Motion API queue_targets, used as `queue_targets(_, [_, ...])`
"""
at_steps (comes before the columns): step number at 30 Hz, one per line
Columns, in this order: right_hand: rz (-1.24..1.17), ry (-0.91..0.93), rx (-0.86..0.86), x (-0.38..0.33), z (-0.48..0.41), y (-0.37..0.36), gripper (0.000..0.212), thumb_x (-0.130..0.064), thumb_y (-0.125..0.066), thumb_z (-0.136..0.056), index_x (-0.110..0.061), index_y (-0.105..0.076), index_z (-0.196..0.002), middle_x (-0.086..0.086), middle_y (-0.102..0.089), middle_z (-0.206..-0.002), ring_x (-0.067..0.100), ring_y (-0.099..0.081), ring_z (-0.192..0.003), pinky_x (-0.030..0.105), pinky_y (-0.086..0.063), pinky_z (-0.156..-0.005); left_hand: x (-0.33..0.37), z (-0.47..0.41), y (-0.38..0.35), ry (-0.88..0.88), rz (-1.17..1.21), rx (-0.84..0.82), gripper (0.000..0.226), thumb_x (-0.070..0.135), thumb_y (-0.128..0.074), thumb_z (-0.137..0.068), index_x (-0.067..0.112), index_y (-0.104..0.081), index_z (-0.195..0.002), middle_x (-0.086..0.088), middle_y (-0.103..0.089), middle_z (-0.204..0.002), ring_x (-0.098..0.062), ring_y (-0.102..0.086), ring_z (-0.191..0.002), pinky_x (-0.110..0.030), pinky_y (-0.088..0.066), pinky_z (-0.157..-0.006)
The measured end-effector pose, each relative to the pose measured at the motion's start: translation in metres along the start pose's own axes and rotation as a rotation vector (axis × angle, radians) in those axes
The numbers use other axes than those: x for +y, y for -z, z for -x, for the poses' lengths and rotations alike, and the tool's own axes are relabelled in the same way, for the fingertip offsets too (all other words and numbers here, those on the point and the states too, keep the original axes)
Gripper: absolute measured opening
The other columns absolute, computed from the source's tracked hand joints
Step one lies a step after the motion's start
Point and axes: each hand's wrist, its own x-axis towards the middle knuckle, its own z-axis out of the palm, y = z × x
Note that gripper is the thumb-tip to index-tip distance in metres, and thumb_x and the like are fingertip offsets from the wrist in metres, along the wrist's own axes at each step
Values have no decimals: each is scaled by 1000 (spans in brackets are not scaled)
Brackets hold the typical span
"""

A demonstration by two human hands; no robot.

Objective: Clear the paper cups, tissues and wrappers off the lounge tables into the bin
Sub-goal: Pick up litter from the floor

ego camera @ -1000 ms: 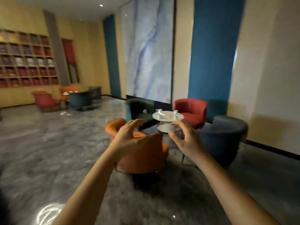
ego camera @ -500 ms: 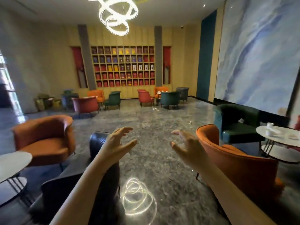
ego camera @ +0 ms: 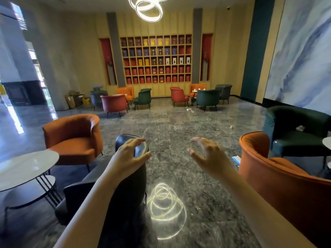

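The left hand point(ego camera: 125, 158) hangs before the black bin point(ego camera: 132, 194), fingers loosely curved, touch unclear. The right hand point(ego camera: 211, 158) is spread above the floor point(ego camera: 170, 131), holding nothing.

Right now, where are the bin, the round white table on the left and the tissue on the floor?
bin point(ego camera: 131, 194): head view, front wall, lower half.
table point(ego camera: 26, 167): head view, bare top.
tissue point(ego camera: 231, 127): head view, its middle.

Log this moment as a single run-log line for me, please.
left hand: open, empty, at black bin top, contact unclear | right hand: open, empty, midair | litter: white scrap on floor, white wad on green armchair
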Motion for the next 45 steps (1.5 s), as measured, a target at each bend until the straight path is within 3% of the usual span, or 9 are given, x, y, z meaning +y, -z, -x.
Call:
queue_targets(4, [12, -20, -16, 23, -25, -8, 47, -45, -46, -91, -18, -48, -129, 5, -55, -129, 20, -51, -116, 36, -41, -97, -2, -32, -24, -16, 16, -8, 46, 35, -68, -79, 21, -58, -122, 3, -59, -117, -8, -51, -106, -21, -32, -88])
queue_targets(9, [33, -59, -11, 66, -68, -23, 47, -44, -49, -90, -17, -49, -128, 5, -56, -127, 22, -53, -112, 35, -42, -94, -10, -81, -69, -19, 55, -80, 54, 45, -64, -79, 23, -54, -127, 3, -58, -126, -11, -52, -116, -23, -35, -92])
queue_targets(13, [48, -96, -46, 119, -114, -47, 49, -45, -48, -90, -17, -48, -130, 3, -53, -131, 21, -50, -115, 37, -40, -97, -26, -137, -119, -1, 86, -137, 68, 54, -54, -70, 21, -52, -129, 2, -55, -130, -13, -52, -117, -32, -41, -99])
queue_targets(18, [78, -111, -76, 202, -198, -85, 50, -48, -46, -90, -20, -45, -132, 1, -49, -135, 20, -46, -121, 35, -37, -100, -58, -237, -194, -42, 78, -168, 60, 48, -63, -78, 21, -51, -130, 0, -55, -129, -12, -52, -114, -29, -42, -93])
queue_targets(22, [73, -115, -60, 277, -290, -112, 52, -52, -44, -90, -21, -46, -131, 0, -51, -133, 19, -47, -119, 33, -36, -97, -83, -343, -256, -41, 83, -158, 63, 53, -61, -75, 22, -51, -130, 2, -55, -128, -12, -52, -115, -31, -43, -95])
queue_targets(25, [71, -117, -84, 330, -365, -132, 52, -53, -43, -90, -23, -45, -132, -1, -50, -134, 18, -46, -121, 33, -36, -98, -101, -423, -299, -30, 92, -161, 56, 43, -66, -81, 22, -51, -131, 2, -54, -131, -12, -51, -117, -31, -42, -96])
queue_targets(30, [43, -127, -111, 409, -489, -175, 51, -49, -46, -90, -20, -45, -132, 2, -51, -133, 20, -46, -120, 34, -37, -99, -145, -543, -367, 9, 110, -163, 54, 38, -65, -83, 22, -50, -132, 2, -53, -130, -10, -49, -117, -22, -37, -93])
queue_targets(37, [31, -145, -130, 535, -663, -276, 50, -48, -45, -91, -21, -45, -132, 2, -49, -134, 20, -46, -121, 37, -37, -100, -250, -720, -486, 28, 96, -178, 53, 39, -66, -82, 23, -50, -130, 2, -54, -128, -9, -50, -114, -21, -36, -91])
queue_targets(45, [27, -196, -136, 672, -911, -363, 48, -49, -45, -91, -24, -44, -131, -1, -49, -134, 18, -45, -120, 34, -35, -100, -348, -985, -605, 2, 106, -252, 56, 46, -63, -83, 24, -48, -132, 3, -52, -132, -12, -49, -119, -27, -38, -96])
